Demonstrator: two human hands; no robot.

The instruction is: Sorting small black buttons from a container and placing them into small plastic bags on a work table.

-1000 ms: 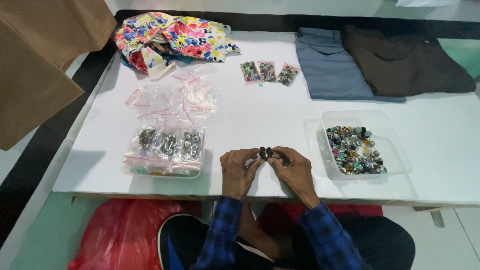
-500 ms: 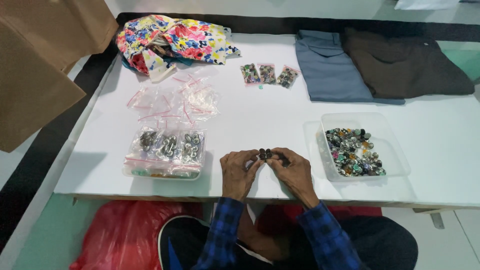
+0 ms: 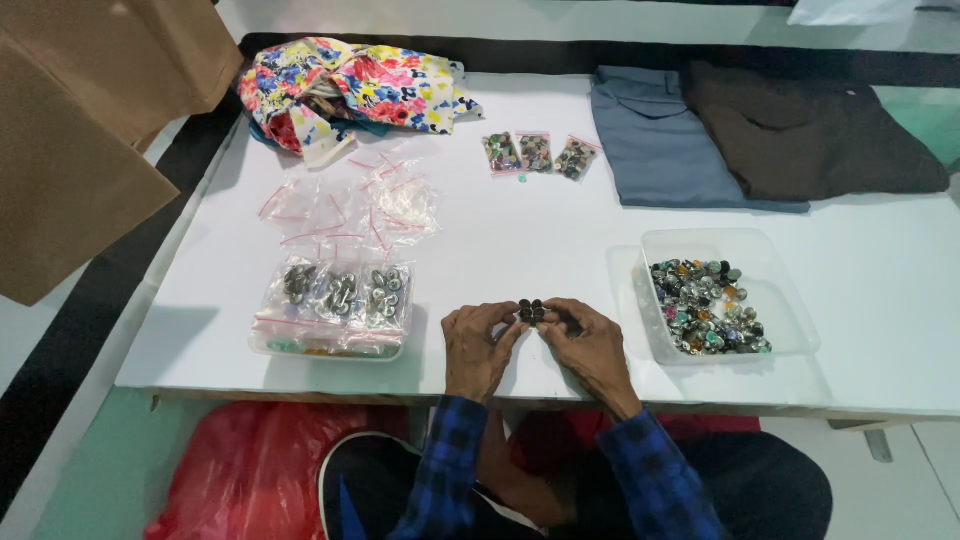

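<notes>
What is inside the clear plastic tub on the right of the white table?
The clear tub holds a heap of small mixed buttons, dark, silvery and coloured, along its left side. Whatever lies beneath the top layer is covered.

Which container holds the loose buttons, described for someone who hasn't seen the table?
Start at the white table and go to its near right side. The clear plastic tub sits just right of the right hand. Unlike the left tray, stacked with bagged buttons, its mixed-colour buttons lie loose.

Floral cloth (image 3: 350, 90); folded trousers (image 3: 660, 135)
</notes>
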